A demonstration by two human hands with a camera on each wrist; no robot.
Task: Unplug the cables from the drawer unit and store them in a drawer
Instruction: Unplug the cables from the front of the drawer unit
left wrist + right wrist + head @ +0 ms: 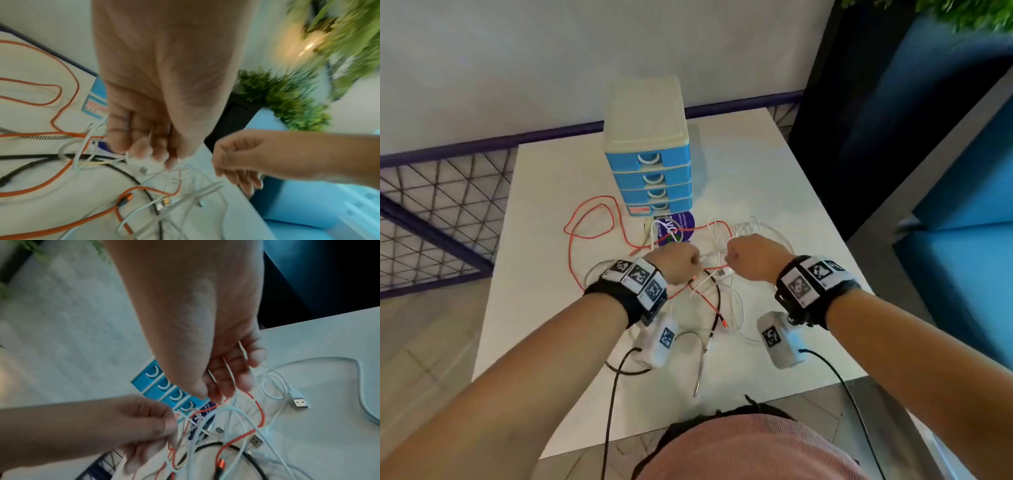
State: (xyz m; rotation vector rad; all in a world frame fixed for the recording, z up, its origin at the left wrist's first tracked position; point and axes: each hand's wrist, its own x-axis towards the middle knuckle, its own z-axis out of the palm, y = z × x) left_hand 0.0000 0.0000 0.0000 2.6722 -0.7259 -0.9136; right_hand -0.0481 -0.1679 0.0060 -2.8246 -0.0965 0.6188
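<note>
A blue drawer unit (650, 161) with a cream top stands at the back of the white table (544, 240), all of its drawers closed. In front of it lies a tangle of cables: an orange cable (585, 222), white cables (736, 308), a black cable (717, 298) and a braided one (702, 356). My left hand (690, 262) and right hand (736, 255) hover close together over the tangle. In the left wrist view the left hand (148, 151) curls its fingers round white cables (98, 162). My right hand (226, 378) pinches thin white strands; a loose USB plug (299, 402) lies beside it.
A round purple sticker (681, 226) lies at the foot of the unit. A purple-framed wire mesh fence (431, 222) runs left of the table, and blue seating (962, 205) stands to the right. Green plants (287, 97) hang beyond.
</note>
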